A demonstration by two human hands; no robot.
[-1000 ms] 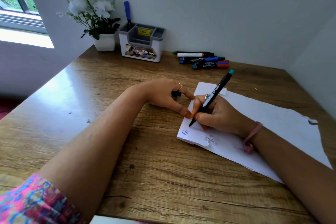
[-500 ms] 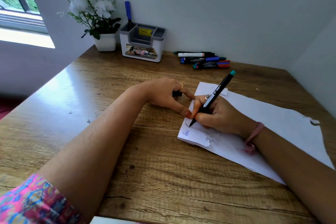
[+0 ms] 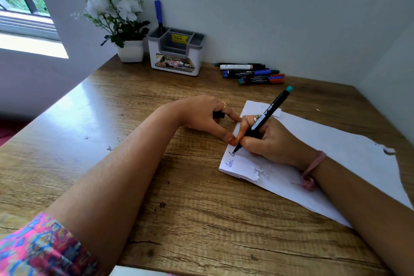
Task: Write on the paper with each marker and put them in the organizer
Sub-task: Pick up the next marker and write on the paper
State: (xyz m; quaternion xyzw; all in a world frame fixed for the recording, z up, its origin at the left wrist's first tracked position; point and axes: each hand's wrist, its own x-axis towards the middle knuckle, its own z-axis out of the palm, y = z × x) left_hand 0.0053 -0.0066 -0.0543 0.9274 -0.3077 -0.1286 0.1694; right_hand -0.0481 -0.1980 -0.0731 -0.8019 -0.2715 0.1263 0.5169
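My right hand grips a black marker with a teal end, its tip touching the near left corner of the white paper, where blue handwriting shows. My left hand rests beside the paper's left edge, thumb on the sheet, curled around a small black cap. A white and grey organizer stands at the back by the wall with one blue marker upright in its left slot. Several more markers lie in a pile to its right.
A white pot of white flowers stands left of the organizer. A window is at the far left. Walls close the wooden desk at the back and right. The paper's right edge is torn.
The marker tip has moved a little up the paper's left edge, and the blue handwriting has grown by a few strokes. My left hand has stayed in place.
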